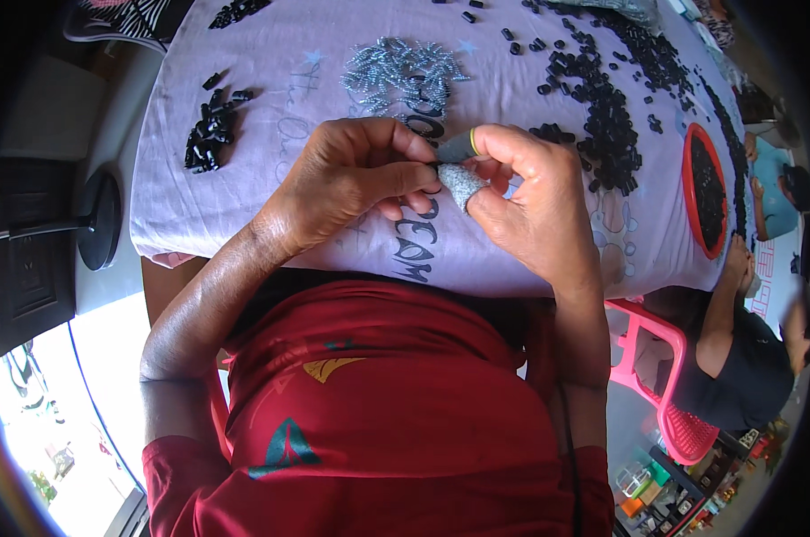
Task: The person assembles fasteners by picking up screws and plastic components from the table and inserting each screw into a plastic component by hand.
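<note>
My left hand (355,174) is closed in a pinch, thumb against forefinger, above the near part of the table. Facing it, my right hand (535,192) wears grey fabric covers on its thumb and forefinger, one with a yellow edge. The fingertips of both hands meet around a small black piece (437,166), mostly hidden by the fingers. Just beyond them lies a heap of small silver springs (396,76). Left of my left hand is a small pile of black cylindrical parts (212,130). More black parts (606,134) are spread beyond my right hand.
A pinkish printed cloth (270,116) covers the table. At its right edge a red tray (694,179) holds small black bits. Another person (736,358) sits at the right by a pink plastic chair (660,358). A round black stand base (100,215) is off the table's left side.
</note>
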`<act>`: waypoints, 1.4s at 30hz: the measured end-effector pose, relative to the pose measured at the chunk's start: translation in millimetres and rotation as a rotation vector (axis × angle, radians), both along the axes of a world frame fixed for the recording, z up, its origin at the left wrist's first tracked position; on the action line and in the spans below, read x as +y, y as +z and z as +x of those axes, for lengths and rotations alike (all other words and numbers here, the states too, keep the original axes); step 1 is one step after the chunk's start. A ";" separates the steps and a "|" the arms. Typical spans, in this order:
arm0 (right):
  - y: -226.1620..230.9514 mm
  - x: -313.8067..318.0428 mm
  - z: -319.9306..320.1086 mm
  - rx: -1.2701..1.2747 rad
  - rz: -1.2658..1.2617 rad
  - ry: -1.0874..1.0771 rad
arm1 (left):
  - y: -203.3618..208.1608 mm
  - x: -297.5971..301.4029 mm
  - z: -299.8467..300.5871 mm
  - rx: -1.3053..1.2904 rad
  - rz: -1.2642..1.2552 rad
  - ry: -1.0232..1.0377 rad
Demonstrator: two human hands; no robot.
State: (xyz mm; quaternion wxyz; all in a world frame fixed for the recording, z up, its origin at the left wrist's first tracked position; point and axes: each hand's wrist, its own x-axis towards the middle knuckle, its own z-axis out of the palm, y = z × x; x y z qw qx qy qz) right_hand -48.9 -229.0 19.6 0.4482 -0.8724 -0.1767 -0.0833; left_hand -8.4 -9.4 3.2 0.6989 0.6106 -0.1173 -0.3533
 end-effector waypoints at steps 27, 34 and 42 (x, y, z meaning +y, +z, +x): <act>-0.5 13.7 -1.8 -0.305 -0.136 0.024 | 8.4 0.6 -3.8 0.190 -0.040 0.131; -2.9 17.2 0.9 -0.452 -0.222 0.008 | 4.9 0.1 -6.5 0.173 -0.076 0.150; -5.4 18.6 1.6 -0.482 -0.236 0.005 | 3.5 -2.7 -6.1 0.122 -0.064 0.150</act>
